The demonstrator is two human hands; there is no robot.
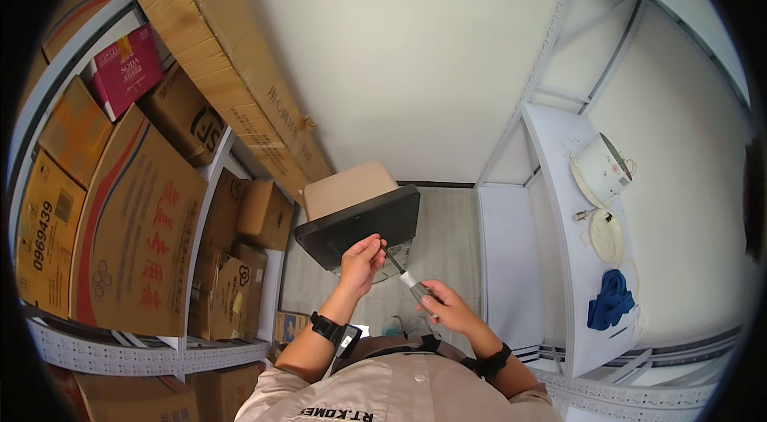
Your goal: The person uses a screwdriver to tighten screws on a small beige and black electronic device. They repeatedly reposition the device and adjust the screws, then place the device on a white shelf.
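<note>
My right hand [449, 307] grips a screwdriver [409, 280] by its grey and white handle. The dark shaft slants up and left toward my left hand [362, 265]. There the fingers are pinched together at the tip; whatever lies between them is too small to make out. Just beyond my hands stands a tilted black panel [339, 235] with a thick rim, and a tan box-shaped block [351, 190] rises behind it. A patterned surface [395, 260] shows below the panel, partly hidden by my left hand and the screwdriver.
Shelves with cardboard boxes [136, 222] line the left, and a long carton [232, 63] leans there. On the right, a white shelf [551, 134] holds a white round container [599, 170], a cream disc [607, 235] and a blue cloth [611, 300]. A white wall [407, 55] stands ahead.
</note>
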